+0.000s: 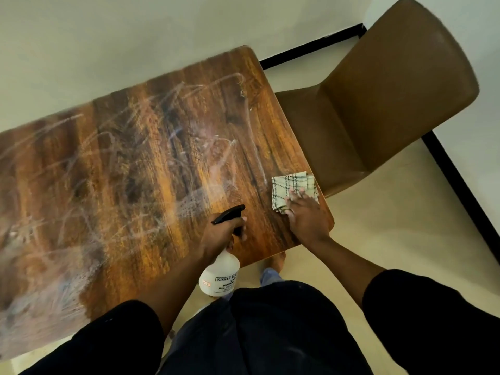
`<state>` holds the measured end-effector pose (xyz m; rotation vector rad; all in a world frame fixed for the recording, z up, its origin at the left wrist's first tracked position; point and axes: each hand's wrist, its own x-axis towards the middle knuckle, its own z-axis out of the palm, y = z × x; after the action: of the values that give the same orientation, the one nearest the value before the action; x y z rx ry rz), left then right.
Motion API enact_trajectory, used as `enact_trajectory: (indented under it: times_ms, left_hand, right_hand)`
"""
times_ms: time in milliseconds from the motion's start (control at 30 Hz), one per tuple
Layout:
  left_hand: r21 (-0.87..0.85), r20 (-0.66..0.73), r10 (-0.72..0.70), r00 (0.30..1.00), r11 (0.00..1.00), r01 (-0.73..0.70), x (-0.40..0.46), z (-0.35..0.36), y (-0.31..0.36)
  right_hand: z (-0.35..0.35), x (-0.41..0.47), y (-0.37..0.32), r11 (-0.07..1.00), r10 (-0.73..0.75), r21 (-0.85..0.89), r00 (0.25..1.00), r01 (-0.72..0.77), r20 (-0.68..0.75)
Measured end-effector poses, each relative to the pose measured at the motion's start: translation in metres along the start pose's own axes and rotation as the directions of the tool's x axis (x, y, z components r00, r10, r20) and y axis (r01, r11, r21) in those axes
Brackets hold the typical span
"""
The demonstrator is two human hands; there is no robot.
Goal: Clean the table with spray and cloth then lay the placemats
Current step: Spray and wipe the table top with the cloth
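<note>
Head: "KISSAN" label on spray bottle [219, 277]

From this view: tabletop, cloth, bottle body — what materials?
Tabletop: looks like glossy wood-grain laminate or varnished wood; streaky wipe marks show on the sheen. Cloth: woven fabric, pale with a dark check, folded. Spray bottle: translucent white plastic body, black plastic trigger head, printed label.

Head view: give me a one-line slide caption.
Right hand presses checked cloth on streaked table corner; left hand grips spray bottle.
</note>
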<state>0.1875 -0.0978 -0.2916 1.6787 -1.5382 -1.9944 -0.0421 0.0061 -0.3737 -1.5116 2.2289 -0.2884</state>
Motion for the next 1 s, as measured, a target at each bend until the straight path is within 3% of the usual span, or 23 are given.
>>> enact_trajectory:
  times_ms: [100, 200, 300, 533, 800, 1000]
  left_hand:
    - [-0.002, 0.014, -0.027, 1.0, 1.0, 0.028, 0.007, 0.009, 0.006]
    - [0.006, 0.02, -0.051, 0.999, 0.999, 0.05, 0.016, 0.016, 0.01]
    - [0.003, 0.034, -0.033, 0.999, 0.999, 0.033, 0.021, 0.021, 0.014]
    - [-0.066, -0.014, -0.015, 1.0, 0.998, 0.014, 0.029, 0.022, 0.017]
    - [-0.126, -0.081, -0.031, 0.996, 0.992, 0.021, 0.025, 0.01, 0.017]
    - [-0.127, -0.066, 0.005, 0.998, 0.992, -0.013, 0.025, 0.003, 0.015]
  right_hand:
    - [-0.011, -0.017, 0.02, 0.983, -0.161, -0.091, 0.987, 0.161, 0.003]
    - [-0.018, -0.027, 0.031, 0.963, -0.21, -0.169, 0.978, 0.21, 0.02]
    - [-0.02, -0.022, 0.03, 0.968, -0.172, -0.18, 0.985, 0.173, 0.021]
    - [-0.036, 0.036, 0.005, 0.938, -0.088, -0.303, 0.962, 0.167, 0.259]
    - [-0.065, 0.135, -0.021, 0.958, -0.04, -0.262, 0.96, 0.115, 0.276]
    - [-0.051, 0.123, -0.009, 0.979, -0.09, -0.16, 0.974, 0.125, 0.208]
